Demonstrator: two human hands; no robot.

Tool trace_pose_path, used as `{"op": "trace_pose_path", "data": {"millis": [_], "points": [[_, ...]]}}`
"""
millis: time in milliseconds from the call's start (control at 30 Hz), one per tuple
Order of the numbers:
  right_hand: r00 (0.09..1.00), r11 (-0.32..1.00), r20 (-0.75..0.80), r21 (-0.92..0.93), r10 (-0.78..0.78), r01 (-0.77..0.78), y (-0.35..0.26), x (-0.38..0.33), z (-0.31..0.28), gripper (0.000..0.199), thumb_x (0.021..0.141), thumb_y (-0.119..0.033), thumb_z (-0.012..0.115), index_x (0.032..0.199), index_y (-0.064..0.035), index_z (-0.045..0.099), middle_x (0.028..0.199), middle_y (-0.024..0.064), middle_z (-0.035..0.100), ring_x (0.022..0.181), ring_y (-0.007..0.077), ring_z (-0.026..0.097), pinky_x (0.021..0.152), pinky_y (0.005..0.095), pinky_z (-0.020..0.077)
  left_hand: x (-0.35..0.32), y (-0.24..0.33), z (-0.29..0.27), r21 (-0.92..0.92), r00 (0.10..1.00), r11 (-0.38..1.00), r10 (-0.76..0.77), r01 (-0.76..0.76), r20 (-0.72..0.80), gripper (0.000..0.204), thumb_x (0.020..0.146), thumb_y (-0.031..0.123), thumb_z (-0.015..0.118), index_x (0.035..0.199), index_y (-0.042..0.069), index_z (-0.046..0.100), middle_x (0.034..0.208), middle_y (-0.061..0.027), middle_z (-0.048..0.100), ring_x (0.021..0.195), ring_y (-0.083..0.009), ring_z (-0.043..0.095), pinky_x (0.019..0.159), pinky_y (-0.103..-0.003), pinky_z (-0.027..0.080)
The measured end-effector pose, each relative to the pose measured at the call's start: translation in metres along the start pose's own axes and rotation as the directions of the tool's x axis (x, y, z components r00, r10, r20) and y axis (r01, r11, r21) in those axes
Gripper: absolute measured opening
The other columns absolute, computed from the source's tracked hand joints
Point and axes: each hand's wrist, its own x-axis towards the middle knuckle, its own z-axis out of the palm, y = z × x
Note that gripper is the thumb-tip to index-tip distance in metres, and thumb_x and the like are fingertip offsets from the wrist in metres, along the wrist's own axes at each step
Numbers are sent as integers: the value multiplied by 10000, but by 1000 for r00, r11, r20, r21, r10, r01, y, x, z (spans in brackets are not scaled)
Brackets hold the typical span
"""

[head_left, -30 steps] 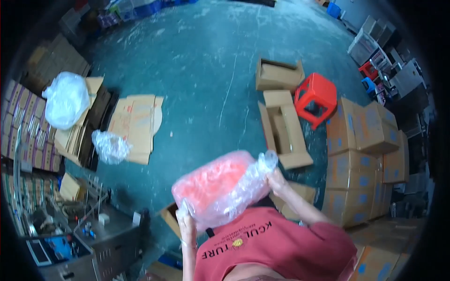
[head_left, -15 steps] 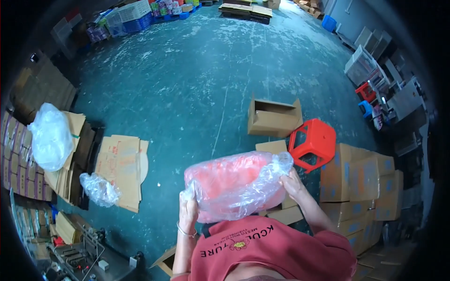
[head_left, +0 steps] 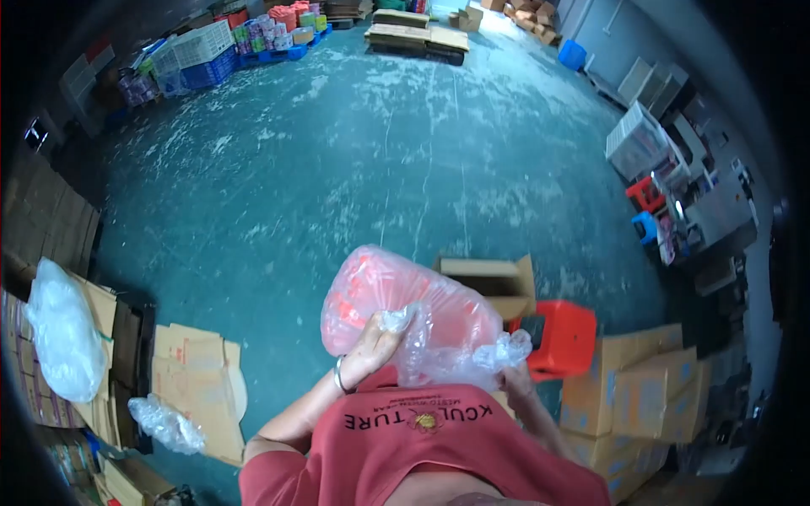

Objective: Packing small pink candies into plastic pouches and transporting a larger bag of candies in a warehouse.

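Note:
A large clear plastic bag (head_left: 396, 291) full of pink-red contents is held up in front of my chest; what exactly is inside cannot be made out. My left hand (head_left: 375, 344) is closed on a gathered bunch of its plastic near the middle of the near side. At the bag's right end, my right hand (head_left: 516, 379) grips below a twisted tuft of the film and is partly hidden by it. Loose film sags between the two hands, and the filled part bulges away to the far left.
An opened cardboard box (head_left: 485, 282) and a red plastic stool (head_left: 564, 337) stand just beyond the bag to the right. Stacked cartons (head_left: 629, 388) are at the near right. Flattened cardboard (head_left: 198, 379) and crumpled clear film (head_left: 167, 423) lie on the left, beside another full clear bag (head_left: 66, 333).
The bag has tilted, its left part swinging up and away. My left hand has moved right and inward along it with its bunch of film; my right hand has dropped lower. The view has shifted.

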Motion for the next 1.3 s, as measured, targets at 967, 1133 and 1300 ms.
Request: {"op": "trace_pose_path", "data": {"millis": [967, 1133, 1300], "points": [[764, 974, -639, 218, 95, 62, -384, 788, -94, 292, 708, 16, 402, 975, -73, 479, 616, 5, 477, 492, 95, 433, 407, 237, 316, 1030, -203, -13, -340, 895, 940, 125, 31, 428, 195, 855, 139, 403, 836, -8, 530, 618, 80, 354, 558, -43, 311, 473, -233, 286], [855, 971, -488, 228, 178, -73, -478, 926, -149, 190, 756, -13, 427, 905, -81, 524, 632, -12, 491, 506, 85, 444, 415, 232, 324, 1201, -225, 6, -442, 890, 868, 3, 224, 455, 206, 834, 145, 404, 820, -10, 538, 618, 35, 412, 587, -72, 364, 510, -266, 325], [728, 977, -666, 5, 163, -215, -570, 1075, -146, 94, 774, -45, 448, 812, -78, 527, 613, -1, 502, 560, 122, 480, 509, 274, 380, 1372, -295, 34, -440, 886, 893, 127, 93, 446, 214, 813, 191, 433, 806, 11, 547, 664, -116, 565, 620, -205, 536, 573, -332, 402]]}}
